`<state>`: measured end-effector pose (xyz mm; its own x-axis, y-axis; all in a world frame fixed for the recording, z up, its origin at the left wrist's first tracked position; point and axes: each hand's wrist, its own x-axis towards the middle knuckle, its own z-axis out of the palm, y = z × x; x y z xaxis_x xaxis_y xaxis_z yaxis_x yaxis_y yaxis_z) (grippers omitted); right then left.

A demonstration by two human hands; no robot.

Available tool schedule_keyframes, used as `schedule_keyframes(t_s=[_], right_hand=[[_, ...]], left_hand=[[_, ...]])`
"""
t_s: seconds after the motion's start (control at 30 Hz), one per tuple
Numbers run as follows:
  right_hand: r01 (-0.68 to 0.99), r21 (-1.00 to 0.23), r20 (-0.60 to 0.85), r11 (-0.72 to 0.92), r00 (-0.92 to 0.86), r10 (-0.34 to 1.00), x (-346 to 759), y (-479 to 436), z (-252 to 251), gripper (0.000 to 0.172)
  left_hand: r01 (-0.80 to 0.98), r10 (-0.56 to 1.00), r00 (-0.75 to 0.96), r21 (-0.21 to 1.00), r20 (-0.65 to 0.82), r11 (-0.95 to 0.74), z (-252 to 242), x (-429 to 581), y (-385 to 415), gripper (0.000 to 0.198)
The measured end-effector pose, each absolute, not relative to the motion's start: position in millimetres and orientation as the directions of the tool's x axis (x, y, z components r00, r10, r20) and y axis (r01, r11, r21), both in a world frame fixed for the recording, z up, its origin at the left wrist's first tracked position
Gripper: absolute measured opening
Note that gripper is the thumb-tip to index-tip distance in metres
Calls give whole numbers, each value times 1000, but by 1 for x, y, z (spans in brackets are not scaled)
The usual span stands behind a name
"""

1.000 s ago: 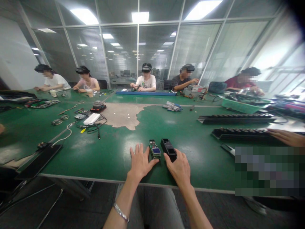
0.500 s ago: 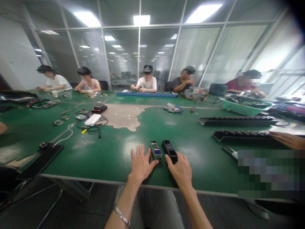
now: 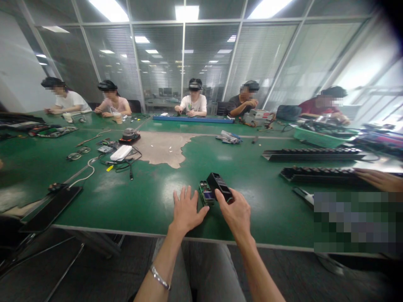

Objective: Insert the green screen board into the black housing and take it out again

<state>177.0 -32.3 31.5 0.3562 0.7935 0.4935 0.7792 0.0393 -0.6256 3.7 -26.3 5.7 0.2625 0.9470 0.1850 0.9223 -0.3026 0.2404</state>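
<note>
My right hand [image 3: 235,212] grips the near end of a black plastic casing [image 3: 219,186] between thumb and fingers. The casing is tilted and partly overlaps a small green circuit board with a display [image 3: 207,195], covering some of its right side; whether the two touch I cannot tell. Flat on the green table [image 3: 151,201], just left of the board, lies my left hand [image 3: 186,209], fingers spread. Its thumb points toward the board's near end, and nothing is in the hand.
To the left are a white box [image 3: 121,153] with black cables and a long black panel [image 3: 52,209]. Black slotted rails [image 3: 315,155] lie at right, where another person's hand [image 3: 376,179] rests. Several people sit across the table; a green basket [image 3: 324,136] stands at far right.
My right hand has lifted the black casing and tilted it leftward, over part of the circuit board. My left hand stays nearly in place. The view has tipped slightly downward.
</note>
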Motion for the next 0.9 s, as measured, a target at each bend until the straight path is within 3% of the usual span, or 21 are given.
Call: schedule_keyframes(t_s=[0.27,0.5,0.9], right_hand=[[842,-540,477,12,294,828,144,-27,42,44],[875,-482,415,-48,276,867,135,-35,35,38],[889,-448,355,-90,269,895,135,-46,12,45]], left_hand=[[927,952,235,249,198,-281,8,4,-25,48],[933,950,225,233,216,-274,5,4,-23,50],[939,948,231,204,218,-275,4,5,-24,51]])
